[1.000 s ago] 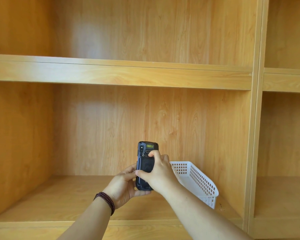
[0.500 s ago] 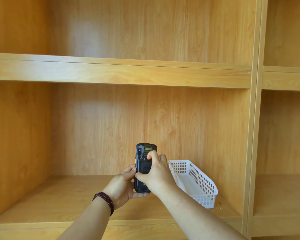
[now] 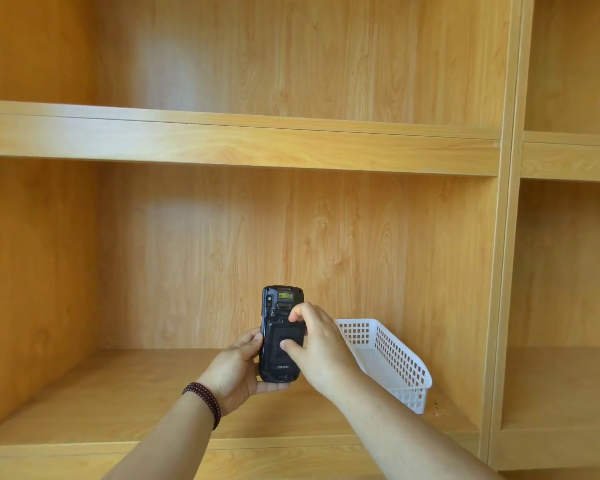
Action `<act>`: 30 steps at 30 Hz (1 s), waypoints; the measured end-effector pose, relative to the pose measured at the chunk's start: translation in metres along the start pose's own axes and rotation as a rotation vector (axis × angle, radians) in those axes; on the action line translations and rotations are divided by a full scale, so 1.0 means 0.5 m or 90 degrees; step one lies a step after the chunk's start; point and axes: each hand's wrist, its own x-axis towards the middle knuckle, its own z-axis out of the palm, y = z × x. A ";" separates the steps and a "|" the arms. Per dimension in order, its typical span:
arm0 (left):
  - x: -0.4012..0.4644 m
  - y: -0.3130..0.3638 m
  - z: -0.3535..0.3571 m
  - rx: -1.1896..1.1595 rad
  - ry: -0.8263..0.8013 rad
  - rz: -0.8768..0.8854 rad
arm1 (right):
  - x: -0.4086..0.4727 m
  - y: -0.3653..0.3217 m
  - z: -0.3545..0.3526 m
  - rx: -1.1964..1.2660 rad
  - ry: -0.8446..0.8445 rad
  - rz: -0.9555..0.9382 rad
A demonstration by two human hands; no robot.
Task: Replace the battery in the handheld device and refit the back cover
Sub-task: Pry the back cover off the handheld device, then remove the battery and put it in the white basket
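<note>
Our left hand (image 3: 238,370) still cradles the handheld device (image 3: 280,336) upright above the shelf (image 3: 118,393); our right hand (image 3: 321,344) has slid lower, thumb and forefinger now pinching its back cover (image 3: 284,344).

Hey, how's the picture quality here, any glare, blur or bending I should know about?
Head view: sharp overall, the logo on the handheld device is readable; soft pale glare patches on the shelf unit's back panels; wide-angle bending bows the upper shelf edge and tilts the right upright; the white basket casts only a faint shadow.
</note>
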 end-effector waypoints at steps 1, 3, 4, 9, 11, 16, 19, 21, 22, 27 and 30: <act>-0.001 0.000 -0.002 -0.002 -0.002 0.000 | 0.001 0.000 -0.005 0.022 -0.010 0.002; -0.002 0.001 -0.006 -0.006 -0.003 -0.002 | 0.005 0.001 -0.017 0.083 -0.024 0.024; -0.002 0.000 -0.008 -0.009 -0.003 -0.002 | 0.006 0.003 -0.023 0.115 -0.032 0.038; -0.002 -0.005 -0.028 -0.009 -0.008 -0.004 | 0.028 0.011 -0.060 0.294 -0.097 0.120; -0.002 -0.004 -0.042 -0.008 0.000 -0.002 | 0.053 0.023 -0.087 0.371 -0.072 0.177; -0.003 0.006 -0.077 -0.012 0.033 0.009 | 0.086 0.086 -0.085 0.191 -0.175 0.339; -0.003 0.009 -0.090 -0.015 0.046 0.006 | 0.075 0.091 -0.022 0.042 -0.266 0.418; -0.003 0.010 -0.096 -0.015 0.046 0.004 | 0.066 0.093 0.021 0.025 -0.266 0.493; -0.004 0.011 -0.099 -0.016 0.044 0.003 | 0.061 0.097 0.038 0.011 -0.272 0.519; 0.002 0.011 -0.109 -0.027 0.035 0.000 | 0.058 0.141 0.085 -0.217 -0.330 0.423; 0.006 0.009 -0.114 -0.024 0.024 -0.001 | 0.048 0.150 0.093 -0.301 -0.337 0.390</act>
